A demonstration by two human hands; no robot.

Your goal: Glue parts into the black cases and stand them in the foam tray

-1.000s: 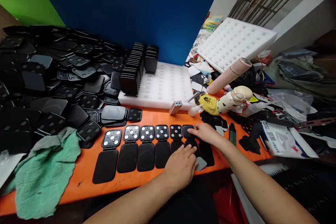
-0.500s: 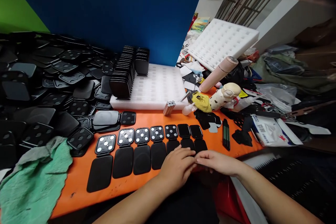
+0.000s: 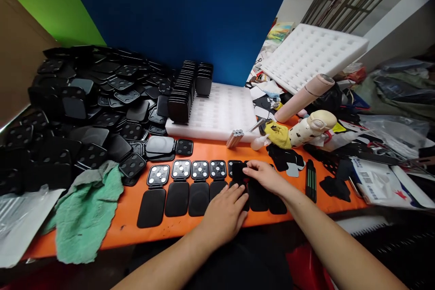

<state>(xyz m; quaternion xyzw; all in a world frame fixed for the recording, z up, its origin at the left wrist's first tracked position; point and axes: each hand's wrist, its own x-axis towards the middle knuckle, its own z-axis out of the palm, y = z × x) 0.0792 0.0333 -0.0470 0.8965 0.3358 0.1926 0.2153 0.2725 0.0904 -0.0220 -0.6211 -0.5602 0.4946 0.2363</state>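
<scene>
Lying under both hands point(image 3: 244, 192): black case point(image 3: 239, 173)

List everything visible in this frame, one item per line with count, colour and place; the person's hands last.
open cases: a row of about seven, black, front of the orange table; the left four show silver discs
case pile: too many to count, black, left of table
foam tray: one, white, behind the row, with upright black cases at its left edge
second foam tray: one, white, tilted, right rear
cloth: one, green, front left
metal rods: a small bundle, silver, by the tray's front edge
doll: one, cream and yellow, right of the rods
tube: one, pink, behind the doll
left hand: flat on the row's lower flaps
right hand: fingers on a case's upper half
</scene>
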